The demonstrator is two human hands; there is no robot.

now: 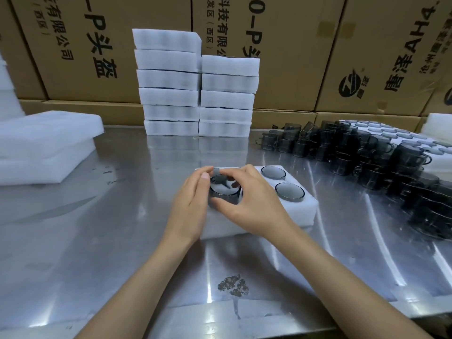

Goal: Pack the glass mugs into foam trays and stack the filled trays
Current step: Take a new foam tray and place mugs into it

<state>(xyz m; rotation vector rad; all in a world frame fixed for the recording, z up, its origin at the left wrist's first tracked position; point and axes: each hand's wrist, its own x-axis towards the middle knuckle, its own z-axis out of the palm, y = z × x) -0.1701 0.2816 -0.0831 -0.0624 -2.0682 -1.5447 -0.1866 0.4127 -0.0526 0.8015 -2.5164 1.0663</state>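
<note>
Hands: the left hand (193,201) and right hand (249,204) meet over one smoky glass mug (225,189), fingers (230,173) curled round its rim and sides.
Mug: sits at the left end of a white foam tray (303,211), partly sunk in a pocket.
Tray: lies on the steel table (97,241); two more mugs (289,191) fill its right-hand pockets.
Supply: loose dark mugs (367,152) crowd the table's right side.
Stacks: two columns of filled trays (195,94) stand behind, against cardboard cartons (305,45).
Left: empty foam pieces (46,143) lie piled.
</note>
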